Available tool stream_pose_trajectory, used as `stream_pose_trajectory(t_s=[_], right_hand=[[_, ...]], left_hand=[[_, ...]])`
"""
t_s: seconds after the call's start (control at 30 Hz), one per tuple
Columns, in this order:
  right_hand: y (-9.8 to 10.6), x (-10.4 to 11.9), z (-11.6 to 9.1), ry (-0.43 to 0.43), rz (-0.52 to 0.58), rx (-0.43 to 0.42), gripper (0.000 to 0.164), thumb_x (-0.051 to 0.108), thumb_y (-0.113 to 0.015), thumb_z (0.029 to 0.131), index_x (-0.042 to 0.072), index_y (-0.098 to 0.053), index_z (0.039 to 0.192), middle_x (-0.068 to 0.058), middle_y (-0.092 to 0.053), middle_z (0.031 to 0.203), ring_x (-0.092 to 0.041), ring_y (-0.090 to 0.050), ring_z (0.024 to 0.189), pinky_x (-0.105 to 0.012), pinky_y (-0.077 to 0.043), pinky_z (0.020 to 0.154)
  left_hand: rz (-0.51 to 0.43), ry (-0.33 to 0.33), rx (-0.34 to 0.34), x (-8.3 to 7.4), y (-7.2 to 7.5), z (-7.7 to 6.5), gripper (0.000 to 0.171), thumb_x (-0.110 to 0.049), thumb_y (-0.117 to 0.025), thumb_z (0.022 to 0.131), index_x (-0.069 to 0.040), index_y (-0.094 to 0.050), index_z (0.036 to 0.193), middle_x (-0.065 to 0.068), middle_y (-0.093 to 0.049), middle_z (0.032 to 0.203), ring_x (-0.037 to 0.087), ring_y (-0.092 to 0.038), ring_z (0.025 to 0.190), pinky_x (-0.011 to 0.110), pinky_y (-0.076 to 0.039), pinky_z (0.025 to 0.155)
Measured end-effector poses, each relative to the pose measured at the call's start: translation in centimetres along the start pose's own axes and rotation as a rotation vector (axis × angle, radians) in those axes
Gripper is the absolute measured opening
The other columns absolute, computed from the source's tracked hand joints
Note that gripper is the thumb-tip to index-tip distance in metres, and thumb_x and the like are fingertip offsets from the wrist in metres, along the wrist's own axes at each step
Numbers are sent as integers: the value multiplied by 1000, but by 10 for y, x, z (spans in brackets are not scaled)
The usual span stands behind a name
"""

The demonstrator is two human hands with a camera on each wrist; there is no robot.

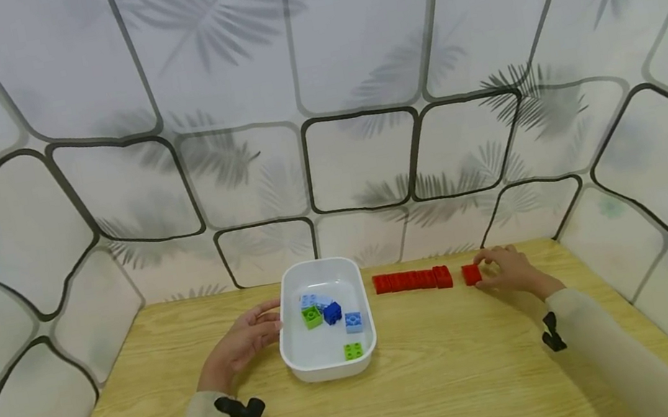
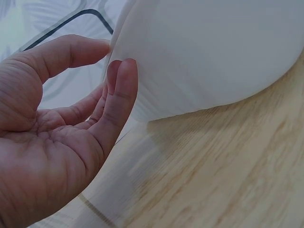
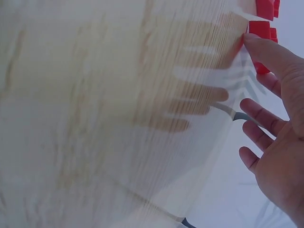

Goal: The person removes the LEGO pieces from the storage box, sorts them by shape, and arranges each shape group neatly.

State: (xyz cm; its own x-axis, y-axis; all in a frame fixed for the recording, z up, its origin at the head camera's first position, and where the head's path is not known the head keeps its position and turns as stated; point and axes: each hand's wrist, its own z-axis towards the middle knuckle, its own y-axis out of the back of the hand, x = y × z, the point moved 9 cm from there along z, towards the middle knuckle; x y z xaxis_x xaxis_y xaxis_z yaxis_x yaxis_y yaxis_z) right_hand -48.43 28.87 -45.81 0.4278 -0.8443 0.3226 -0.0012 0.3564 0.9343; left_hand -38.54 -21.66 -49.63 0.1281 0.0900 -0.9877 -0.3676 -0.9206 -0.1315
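Note:
A white plastic tub (image 1: 333, 367) stands on the wooden table, holding several toy building bricks: light blue bricks (image 1: 353, 322), a dark blue brick (image 1: 332, 313) and bright green bricks (image 1: 353, 351). At its left side is my left hand (image 1: 240, 343), fingers loosely bent, fingertips right at the outer wall (image 2: 190, 61). To the right of the tub, several red bricks (image 1: 411, 281) form a row along the back of the table. My right hand (image 1: 508, 272) pinches a single red brick (image 1: 471, 275) between thumb and forefinger, just beyond the row's right end; its other fingers are spread.
Behind the table (image 1: 441, 388) hangs a pale curtain (image 1: 366, 160) with dark outlines and leaf prints, also closing both sides. Black straps (image 1: 241, 409) sit around both sleeved wrists.

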Motion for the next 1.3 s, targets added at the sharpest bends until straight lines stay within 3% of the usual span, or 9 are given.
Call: stream_pose_trajectory(t_s=[0.53, 1.17, 1.3], right_hand=[[-7, 18, 11, 42, -25, 10, 46, 37, -81, 87, 10, -66, 121, -26, -65, 117, -44, -50, 103, -64, -40, 82], [-11, 20, 12, 20, -14, 47, 46, 39, -80, 87, 13, -66, 122, -23, -64, 121, -40, -49, 104, -60, -37, 83], [-10, 20, 12, 19, -12, 45, 49, 37, -80, 87, 10, -65, 125, -24, -63, 121, -40, -49, 104, -59, -37, 83]], left_hand=[[14, -12, 21, -2, -2, -1, 63, -3, -54, 103, 7, -24, 157, 1, -64, 116, 9, -68, 103, 25, -58, 93], [8, -26, 29, -2, -2, 0, 62, -1, -53, 104, 7, -23, 157, 2, -64, 117, 9, -69, 102, 25, -58, 93], [9, -21, 20, -2, -2, 0, 62, -2, -54, 103, 7, -24, 157, 2, -64, 116, 9, -68, 102, 25, -58, 93]])
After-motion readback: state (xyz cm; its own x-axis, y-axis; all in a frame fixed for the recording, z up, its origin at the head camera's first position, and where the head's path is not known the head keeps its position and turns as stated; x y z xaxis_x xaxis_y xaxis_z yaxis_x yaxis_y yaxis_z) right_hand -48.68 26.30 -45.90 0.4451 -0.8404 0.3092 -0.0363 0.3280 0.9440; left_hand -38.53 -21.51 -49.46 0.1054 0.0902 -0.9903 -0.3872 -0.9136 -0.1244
